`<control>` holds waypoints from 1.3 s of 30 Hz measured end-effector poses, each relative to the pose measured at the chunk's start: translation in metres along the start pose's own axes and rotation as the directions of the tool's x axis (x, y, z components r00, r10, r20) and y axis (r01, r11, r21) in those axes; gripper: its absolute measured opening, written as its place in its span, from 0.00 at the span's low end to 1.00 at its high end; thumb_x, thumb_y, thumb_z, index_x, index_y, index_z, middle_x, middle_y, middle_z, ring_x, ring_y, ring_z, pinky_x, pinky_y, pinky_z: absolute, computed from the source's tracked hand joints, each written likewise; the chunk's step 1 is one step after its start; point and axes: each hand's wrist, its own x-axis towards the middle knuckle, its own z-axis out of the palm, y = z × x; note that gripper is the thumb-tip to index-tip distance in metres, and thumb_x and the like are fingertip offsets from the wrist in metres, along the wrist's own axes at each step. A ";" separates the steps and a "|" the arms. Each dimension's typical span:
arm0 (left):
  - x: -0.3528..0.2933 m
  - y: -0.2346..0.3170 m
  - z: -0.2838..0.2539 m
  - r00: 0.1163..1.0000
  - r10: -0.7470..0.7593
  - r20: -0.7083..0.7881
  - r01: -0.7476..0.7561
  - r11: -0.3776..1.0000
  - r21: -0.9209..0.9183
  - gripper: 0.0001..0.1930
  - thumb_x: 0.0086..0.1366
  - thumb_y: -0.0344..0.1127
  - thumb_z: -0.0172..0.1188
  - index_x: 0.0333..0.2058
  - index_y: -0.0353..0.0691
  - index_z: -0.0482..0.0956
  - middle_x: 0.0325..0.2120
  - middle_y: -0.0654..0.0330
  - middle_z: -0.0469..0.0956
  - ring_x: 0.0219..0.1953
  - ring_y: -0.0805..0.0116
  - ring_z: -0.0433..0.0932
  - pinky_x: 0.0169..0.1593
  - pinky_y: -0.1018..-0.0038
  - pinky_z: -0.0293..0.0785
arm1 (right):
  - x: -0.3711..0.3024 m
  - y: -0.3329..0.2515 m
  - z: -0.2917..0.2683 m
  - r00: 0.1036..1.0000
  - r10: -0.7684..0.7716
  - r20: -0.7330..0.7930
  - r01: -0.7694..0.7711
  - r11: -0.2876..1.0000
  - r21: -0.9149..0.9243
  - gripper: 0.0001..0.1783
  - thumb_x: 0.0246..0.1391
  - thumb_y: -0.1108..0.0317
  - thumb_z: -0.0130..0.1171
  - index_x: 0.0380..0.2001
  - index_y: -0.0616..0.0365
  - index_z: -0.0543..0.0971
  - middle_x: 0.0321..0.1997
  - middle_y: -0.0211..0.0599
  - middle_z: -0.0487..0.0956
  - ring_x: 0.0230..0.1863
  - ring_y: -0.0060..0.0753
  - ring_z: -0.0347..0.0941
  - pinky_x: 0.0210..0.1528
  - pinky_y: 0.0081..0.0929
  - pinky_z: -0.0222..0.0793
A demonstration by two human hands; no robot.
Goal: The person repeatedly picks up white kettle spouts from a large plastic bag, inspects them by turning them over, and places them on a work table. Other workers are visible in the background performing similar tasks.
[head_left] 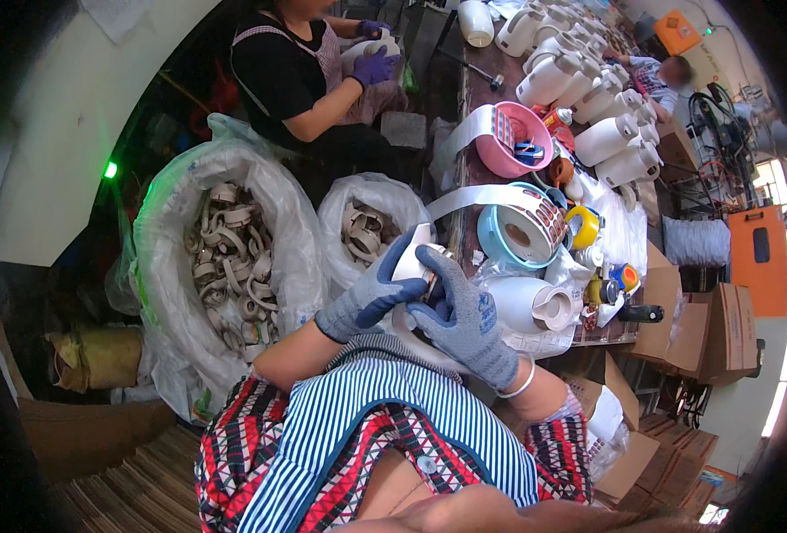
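In front of my chest, both gloved hands are closed around a white plastic jug top [409, 259] with a spout-like edge. My left hand [367, 298], in a grey glove with a blue palm, grips it from the left. From the right, my right hand [469, 329] has its fingers bent over the same piece. A curved white strip, perhaps its handle, shows below the fingers; the underside is hidden. Just right of my right hand, a white jug [522, 304] lies on its side at the table's edge. A small plastic-lined bag [336, 200] of similar tops stands beyond my left hand.
A larger bag [158, 231] of handled tops stands left. The table carries a pink basin [478, 160], a blue basin [493, 244] with a label roll [518, 235], tape [582, 227] and several white jugs [607, 139]. A purple-gloved co-worker [300, 98] sits ahead; cartons [722, 333] stand right.
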 end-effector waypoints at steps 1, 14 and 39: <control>0.000 0.007 0.002 0.998 0.041 -0.042 -0.034 0.988 0.150 0.49 0.57 0.40 0.70 0.70 0.40 0.48 0.63 0.56 0.62 0.62 0.65 0.65 0.66 0.68 0.62 | -0.001 0.000 -0.005 0.997 0.049 0.060 -0.053 0.997 0.063 0.41 0.49 0.64 0.68 0.65 0.59 0.63 0.43 0.52 0.80 0.38 0.45 0.81 0.41 0.35 0.76; 0.005 -0.051 -0.066 0.988 0.147 -0.043 -0.152 0.977 -0.150 0.30 0.69 0.51 0.50 0.61 0.35 0.65 0.57 0.50 0.72 0.58 0.56 0.72 0.64 0.59 0.68 | -0.027 0.046 -0.016 0.961 0.270 -0.053 -0.077 0.450 0.890 0.39 0.56 0.65 0.66 0.66 0.58 0.59 0.35 0.34 0.77 0.32 0.19 0.74 0.33 0.15 0.70; -0.002 -0.039 -0.031 0.976 0.186 0.116 -0.218 0.852 0.475 0.32 0.67 0.43 0.57 0.65 0.38 0.58 0.60 0.53 0.68 0.60 0.64 0.70 0.64 0.67 0.66 | -0.037 0.038 0.019 0.867 0.497 0.035 -0.306 0.475 0.825 0.37 0.56 0.72 0.64 0.66 0.61 0.60 0.37 0.37 0.79 0.31 0.20 0.76 0.30 0.14 0.73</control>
